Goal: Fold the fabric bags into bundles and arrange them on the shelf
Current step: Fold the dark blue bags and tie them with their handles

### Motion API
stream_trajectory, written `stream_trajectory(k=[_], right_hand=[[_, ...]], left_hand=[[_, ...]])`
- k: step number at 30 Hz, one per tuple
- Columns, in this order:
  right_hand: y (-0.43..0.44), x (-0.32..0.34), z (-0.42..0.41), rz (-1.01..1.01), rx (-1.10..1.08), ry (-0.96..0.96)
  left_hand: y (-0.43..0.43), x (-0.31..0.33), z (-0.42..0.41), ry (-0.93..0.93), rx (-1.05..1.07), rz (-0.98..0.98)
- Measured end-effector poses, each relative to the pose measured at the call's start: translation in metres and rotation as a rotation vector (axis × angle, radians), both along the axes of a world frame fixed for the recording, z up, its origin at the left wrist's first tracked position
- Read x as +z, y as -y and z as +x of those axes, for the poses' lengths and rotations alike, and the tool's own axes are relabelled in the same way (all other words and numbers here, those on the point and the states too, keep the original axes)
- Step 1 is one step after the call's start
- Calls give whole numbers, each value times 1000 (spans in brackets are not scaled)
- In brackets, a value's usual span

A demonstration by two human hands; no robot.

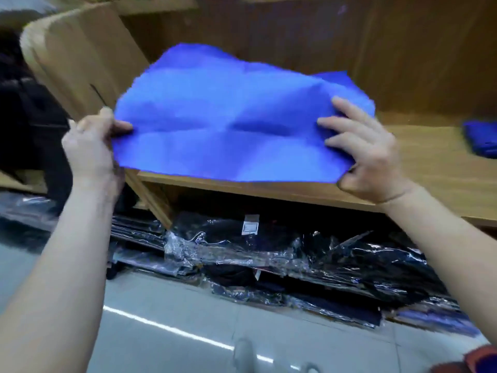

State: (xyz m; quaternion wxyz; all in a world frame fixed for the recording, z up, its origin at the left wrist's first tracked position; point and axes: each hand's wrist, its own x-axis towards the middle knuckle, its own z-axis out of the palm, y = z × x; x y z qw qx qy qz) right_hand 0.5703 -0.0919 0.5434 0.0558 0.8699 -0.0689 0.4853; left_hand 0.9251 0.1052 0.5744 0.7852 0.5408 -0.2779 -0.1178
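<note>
Head view: left hand (pixel 91 146) and right hand (pixel 368 160) pinch opposite ends of blue bag (pixel 228 125), long axis left-right.

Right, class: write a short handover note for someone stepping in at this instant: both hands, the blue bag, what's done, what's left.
Left hand grips the blue bag by its left edge; right hand pinches the right edge, fingers on top.
The bag is spread over the front edge of the shelf.
Done: one folded bundle lies on the shelf, far right.
Left: fold this bag, set it by the bundle.
</note>
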Motion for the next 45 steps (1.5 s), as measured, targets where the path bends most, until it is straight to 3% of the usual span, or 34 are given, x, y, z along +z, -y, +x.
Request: stream_trajectory(k=[2,4,7,10,14,17,19,22,25,29,33,40,45], right_hand=[[8,-40,6,86,-237,-363],[14,-77,8,344,-466,-704],[14,-86,21,698,-560,-775],[15,-77,31,788,-631,-876],[10,-68,38,760,-700,-1022],[-7,-76,34,674,-639,-1155],[-14,-85,29,620,-611,-1134],[-11,-93,25,526,-590,-1036],[-8,-102,23,527,-410,-835],[-5,-102,33,904,-303,-425],[8,-96,45,1223,-407,-193],[13,-96,65,1240,-519,-15],[13,-93,76,1054,-584,-176]], left_hand=[[18,-32,7,81,-20,339],[37,-75,14,214,-100,673],[55,-113,34,461,-135,927],[61,-121,56,727,-234,1037],[49,-123,78,1070,-468,1240],[41,-131,83,1217,-437,1082],[42,-133,84,1275,-438,883],[46,-129,87,1291,-435,781],[47,-124,87,1126,-404,747],[53,-112,81,638,-322,822],[61,-107,75,506,-255,912],[71,-112,53,582,4,987],[71,-121,65,912,-48,919]])
